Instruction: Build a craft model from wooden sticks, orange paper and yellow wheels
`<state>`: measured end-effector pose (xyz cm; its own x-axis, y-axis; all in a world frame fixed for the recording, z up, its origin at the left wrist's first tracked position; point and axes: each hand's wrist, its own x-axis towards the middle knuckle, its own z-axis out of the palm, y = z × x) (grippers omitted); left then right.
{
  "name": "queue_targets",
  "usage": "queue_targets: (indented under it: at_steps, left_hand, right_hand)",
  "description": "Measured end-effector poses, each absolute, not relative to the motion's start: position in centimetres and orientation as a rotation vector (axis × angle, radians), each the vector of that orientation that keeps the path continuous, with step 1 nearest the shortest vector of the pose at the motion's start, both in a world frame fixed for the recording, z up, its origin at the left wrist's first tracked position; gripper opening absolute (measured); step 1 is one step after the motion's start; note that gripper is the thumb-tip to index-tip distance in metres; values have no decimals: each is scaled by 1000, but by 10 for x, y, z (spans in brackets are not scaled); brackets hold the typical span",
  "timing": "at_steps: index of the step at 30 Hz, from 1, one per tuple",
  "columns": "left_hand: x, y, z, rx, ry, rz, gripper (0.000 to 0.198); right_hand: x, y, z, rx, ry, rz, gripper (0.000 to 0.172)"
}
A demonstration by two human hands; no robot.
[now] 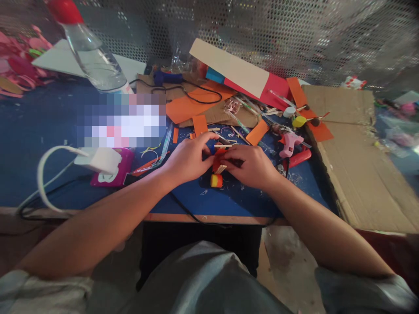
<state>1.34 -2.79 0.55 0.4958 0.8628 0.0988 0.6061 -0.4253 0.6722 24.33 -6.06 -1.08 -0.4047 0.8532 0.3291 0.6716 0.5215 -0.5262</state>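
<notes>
Near the front of the blue table, my left hand [193, 156] and my right hand [250, 165] meet around a small red craft piece [217, 162]. The left thumb and forefinger curl in at its left side, and the right fingers pinch it from the right. Short pale wooden sticks [221, 168] jut from its lower part. Just below them is a yellow-and-orange cap-like piece [216, 180]; whether it is joined to the red piece is unclear. Another thin stick [223, 146] and something blue [212, 149] show between the hands. My fingers partly cover the piece.
Orange paper strips [257, 132], a pink glue gun [291, 144] and a blue-handled tool [166, 77] with a cord lie beyond. Cardboard [363, 174] covers the right side. Leftward are a water bottle [98, 61], a blurred patch and a white plug [101, 160] on a purple socket box [126, 168].
</notes>
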Motion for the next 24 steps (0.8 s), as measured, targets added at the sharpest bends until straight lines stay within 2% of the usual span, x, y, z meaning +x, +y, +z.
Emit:
queue_targets:
  at_steps: [13, 24]
  left_hand:
    - [13, -26, 1, 2187, 1181, 636, 55]
    - [14, -26, 0, 2203, 1176, 673, 51]
  right_hand:
    - [241, -63, -5, -1395, -2065, 523, 13]
    - [243, -61, -10, -1342, -2103, 589, 15]
